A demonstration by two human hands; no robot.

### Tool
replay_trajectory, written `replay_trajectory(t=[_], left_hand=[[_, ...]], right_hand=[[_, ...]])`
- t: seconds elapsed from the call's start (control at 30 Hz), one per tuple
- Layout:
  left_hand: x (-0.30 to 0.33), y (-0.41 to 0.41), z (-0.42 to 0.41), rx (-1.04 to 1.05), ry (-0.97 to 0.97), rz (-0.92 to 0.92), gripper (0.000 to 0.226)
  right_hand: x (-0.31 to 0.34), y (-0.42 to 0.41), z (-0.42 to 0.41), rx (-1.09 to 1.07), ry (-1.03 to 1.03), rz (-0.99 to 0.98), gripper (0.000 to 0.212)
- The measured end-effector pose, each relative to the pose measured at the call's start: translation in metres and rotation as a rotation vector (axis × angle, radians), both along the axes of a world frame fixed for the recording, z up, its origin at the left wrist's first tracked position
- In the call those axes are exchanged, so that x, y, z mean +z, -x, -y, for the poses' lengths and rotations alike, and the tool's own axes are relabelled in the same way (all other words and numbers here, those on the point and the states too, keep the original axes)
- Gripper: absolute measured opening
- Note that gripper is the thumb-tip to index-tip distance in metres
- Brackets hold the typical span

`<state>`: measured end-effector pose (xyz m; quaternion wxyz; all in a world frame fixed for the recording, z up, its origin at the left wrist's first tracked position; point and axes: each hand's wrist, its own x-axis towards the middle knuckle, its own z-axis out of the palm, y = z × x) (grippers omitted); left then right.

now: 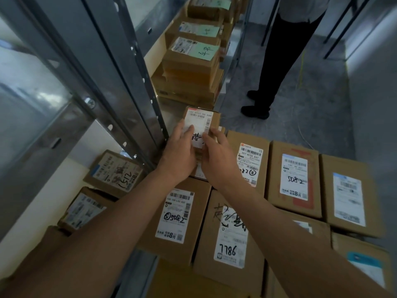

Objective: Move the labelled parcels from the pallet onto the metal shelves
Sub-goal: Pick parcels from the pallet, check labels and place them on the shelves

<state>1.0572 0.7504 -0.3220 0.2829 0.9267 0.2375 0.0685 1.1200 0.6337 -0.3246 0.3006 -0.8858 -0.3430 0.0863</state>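
Head view looks down at two bare forearms reaching toward twelve o'clock over a spread of cardboard parcels. Both hands grip one small labelled parcel [200,123] at the centre of the frame: the left hand [179,155] has its fingers [189,131] curled over the parcel's left edge and white label, and the right hand [217,158] pinches the right edge, thumb on the label. This parcel sits just past the near parcels, at the front edge of the metal shelf [169,112], beside the perforated steel upright [137,87]; whether it rests on the shelf or is held above it cannot be told.

At six o'clock lie a box marked 7786 [229,244] and, touching it at its nine o'clock side, a box marked 508 [178,218]. At three o'clock a box marked 5082 [295,179] lies between two other labelled boxes. At nine o'clock, on a lower shelf level behind the upright, a box marked 1512 [117,173] sits tilted. At twelve o'clock, a stack of boxes with green slips [193,57] stands on the shelf. At one o'clock a person's dark trouser legs and shoes [277,61] stand on the grey floor [311,108].
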Motion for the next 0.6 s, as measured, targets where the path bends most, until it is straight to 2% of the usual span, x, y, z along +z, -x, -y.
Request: replay_trajectory(t=[0.6], left_hand=[[-0.004, -0.009, -0.01, -0.061, -0.077, -0.031, 0.061]], right_hand=[[-0.005, -0.005, -0.002, 0.021, 0.009, -0.028, 0.062]])
